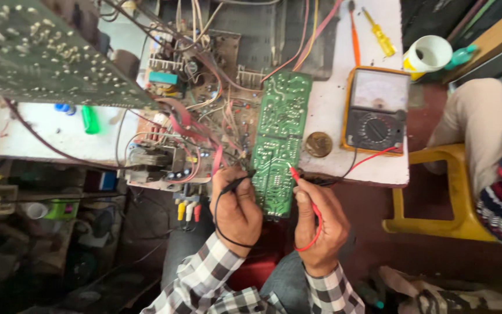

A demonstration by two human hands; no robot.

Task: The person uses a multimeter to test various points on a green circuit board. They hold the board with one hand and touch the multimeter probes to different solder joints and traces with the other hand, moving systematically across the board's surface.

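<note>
My left hand [236, 209] is closed around the black probe [235, 185], its tip pointing at the left edge of the green circuit board [279, 136]. My right hand [319, 224] pinches the red probe [295, 174] between thumb and fingers, and its tip touches the solder side of that board near its lower right edge. The board lies lengthwise away from me, its near end hanging past the edge of the white desk [332, 104], between my two hands. The red lead [373, 156] runs from my right hand up to the analogue meter in its orange case [377, 109], which lies on the desk to the right of the board. A round brass-coloured tin [319, 144] sits between board and meter. To the left of the board is a tangle of wires and parts on a chassis [196, 116]. Beyond the meter lie a yellow screwdriver [379, 32] and a white cup [428, 53]
</note>
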